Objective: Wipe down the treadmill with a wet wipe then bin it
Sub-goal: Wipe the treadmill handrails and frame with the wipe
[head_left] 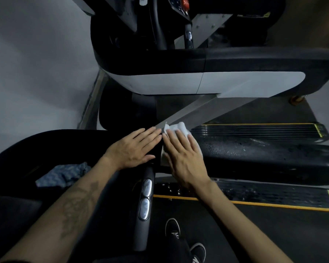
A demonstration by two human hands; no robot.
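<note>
The wet wipe (176,130) is lying flat on the treadmill (254,150), on the black side arm where this arm meets the console; the right hand (182,154) is pressing on it with straight, slightly spread fingers, so only the far edge of the wipe and a strip beside the palm are showing. Nearest to the camera, two dark shoes (186,242) are standing on the belt (254,234); just to the left of them the grey handlebar (143,209) with two shiny metal sensor plates is running up toward the hands. On the left part of the console a blue patterned cloth (63,175) is lying in a shallow tray. The left hand (133,147) is resting flat on the console top, fingers straight and together, its fingertips nearly touching the right hand; it is holding nothing. Farther away, a second machine (198,80) with a white and black side arm is standing along the grey wall (36,63).
</note>
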